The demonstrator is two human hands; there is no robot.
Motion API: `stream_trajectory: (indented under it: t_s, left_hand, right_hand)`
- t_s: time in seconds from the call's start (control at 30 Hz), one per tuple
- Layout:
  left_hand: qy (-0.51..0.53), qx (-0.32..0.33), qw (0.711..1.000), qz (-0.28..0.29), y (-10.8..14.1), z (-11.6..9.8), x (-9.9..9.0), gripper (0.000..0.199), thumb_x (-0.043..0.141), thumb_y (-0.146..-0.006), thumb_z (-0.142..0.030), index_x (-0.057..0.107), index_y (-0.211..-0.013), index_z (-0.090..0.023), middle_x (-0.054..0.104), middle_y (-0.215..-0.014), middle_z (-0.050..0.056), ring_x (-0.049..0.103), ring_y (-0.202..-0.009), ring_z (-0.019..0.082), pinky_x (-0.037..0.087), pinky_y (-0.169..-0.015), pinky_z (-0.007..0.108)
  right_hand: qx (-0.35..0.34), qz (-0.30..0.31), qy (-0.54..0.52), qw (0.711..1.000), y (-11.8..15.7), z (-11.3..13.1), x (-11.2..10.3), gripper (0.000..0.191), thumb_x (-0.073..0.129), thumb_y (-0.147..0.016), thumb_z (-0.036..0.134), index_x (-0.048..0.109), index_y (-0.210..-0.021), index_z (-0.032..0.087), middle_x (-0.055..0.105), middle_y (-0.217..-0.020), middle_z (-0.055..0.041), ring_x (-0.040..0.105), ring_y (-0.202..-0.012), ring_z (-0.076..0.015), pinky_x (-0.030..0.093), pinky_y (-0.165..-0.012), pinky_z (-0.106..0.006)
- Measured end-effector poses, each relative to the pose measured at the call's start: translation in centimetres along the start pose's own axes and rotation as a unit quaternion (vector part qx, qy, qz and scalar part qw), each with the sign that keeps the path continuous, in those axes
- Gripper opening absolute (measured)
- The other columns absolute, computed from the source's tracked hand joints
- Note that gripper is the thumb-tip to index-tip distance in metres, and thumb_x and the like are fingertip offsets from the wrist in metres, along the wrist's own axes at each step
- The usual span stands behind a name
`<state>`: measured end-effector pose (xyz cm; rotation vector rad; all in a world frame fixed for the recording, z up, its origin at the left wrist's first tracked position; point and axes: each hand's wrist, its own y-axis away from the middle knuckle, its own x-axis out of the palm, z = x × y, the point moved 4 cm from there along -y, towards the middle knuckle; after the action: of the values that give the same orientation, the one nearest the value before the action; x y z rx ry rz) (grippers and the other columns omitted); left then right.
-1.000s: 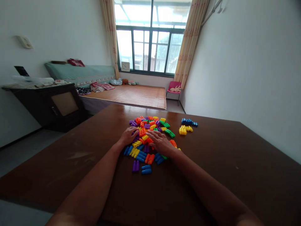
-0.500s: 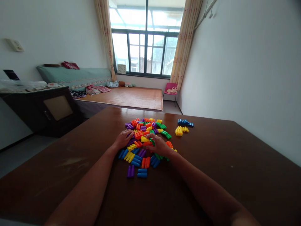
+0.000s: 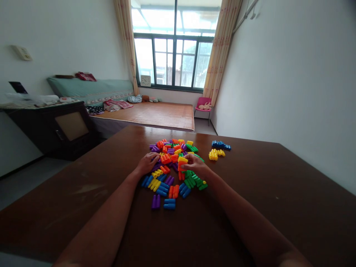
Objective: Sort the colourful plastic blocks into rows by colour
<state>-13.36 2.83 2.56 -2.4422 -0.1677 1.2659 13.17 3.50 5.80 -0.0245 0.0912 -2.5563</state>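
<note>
I saw through the head view that my right hand [image 3: 197, 165] was pinching 1 yellow piece [image 3: 183, 160] between thumb and fingers, with 1 orange piece [image 3: 181, 166] right under it; I couldn't tell whether those 2 were joined. Both lay at the right hand's fingertips, toward 9 o'clock. I judged them light, stiff, hollow-looking plastic, hard to break but a bit slick, so the surest hold would be across the ridged sides rather than on a rounded end.

My left hand [image 3: 148, 164] rested against the pile [image 3: 165, 159] at its 9 o'clock edge, fingers bent a little; I couldn't tell whether they gripped anything.

Outward from the right hand, green pieces [image 3: 190, 181] sat just beside it at 6 o'clock. A purple piece [image 3: 155, 202] and a blue piece [image 3: 169, 204] lay near 7 o'clock. At 2 o'clock on the worktop [image 3: 239, 193], apart from the pile, were a yellow group [image 3: 214, 155] and, beyond it, a blue group [image 3: 219, 144].
</note>
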Motion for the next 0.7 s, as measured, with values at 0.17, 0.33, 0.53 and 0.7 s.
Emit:
stream_trajectory:
  t_s: [0.17, 0.33, 0.53, 0.7]
  left_hand:
    - [0.012, 0.012, 1.0, -0.004, -0.1, 0.5, 0.3, 0.045, 0.039, -0.091, -0.052, 0.069, -0.1, -0.02, 0.068, -0.115, 0.008, 0.06, -0.108, 0.023, 0.045, -0.099, 0.035]
    - [0.016, 0.019, 1.0, -0.009, 0.0, 0.3, 0.1, 0.044, 0.04, -0.091, -0.051, 0.069, -0.1, -0.02, 0.068, -0.114, 0.008, 0.061, -0.107, 0.023, 0.046, -0.098, 0.036]
    - [0.019, 0.013, 1.0, -0.011, 0.0, 0.1, -0.1, 0.044, 0.041, -0.09, -0.052, 0.07, -0.099, -0.02, 0.069, -0.112, 0.008, 0.061, -0.106, 0.023, 0.046, -0.098, 0.035]
    - [0.019, 0.018, 1.0, -0.009, 0.0, 0.1, 0.0, 0.044, 0.04, -0.091, -0.051, 0.07, -0.101, -0.02, 0.069, -0.114, 0.008, 0.061, -0.107, 0.023, 0.046, -0.098, 0.035]
  right_hand:
    - [0.018, 0.019, -0.019, 0.999, 0.2, 0.5, -0.3, 0.053, 0.087, -0.047, 0.038, 0.051, -0.082, 0.021, 0.062, -0.077, 0.0041, 0.063, -0.075, -0.0159, 0.05, -0.071, -0.03]
    - [-0.01, 0.016, 0.064, 0.998, 0.0, 0.8, -1.3, 0.053, 0.086, -0.048, 0.045, 0.047, -0.076, 0.021, 0.057, -0.072, 0.0055, 0.057, -0.068, -0.0132, 0.047, -0.063, -0.027]
    - [-0.013, -0.015, 0.173, 0.985, -0.4, -0.1, -3.1, 0.051, 0.083, -0.052, 0.049, 0.051, -0.08, 0.02, 0.05, -0.062, 0.0078, 0.048, -0.057, -0.0093, 0.037, -0.053, -0.022]
    - [-0.021, -0.032, 0.236, 0.971, -0.2, 0.1, -3.5, 0.047, 0.079, -0.057, 0.049, 0.05, -0.081, 0.02, 0.05, -0.06, 0.0076, 0.048, -0.056, -0.0101, 0.036, -0.052, -0.022]
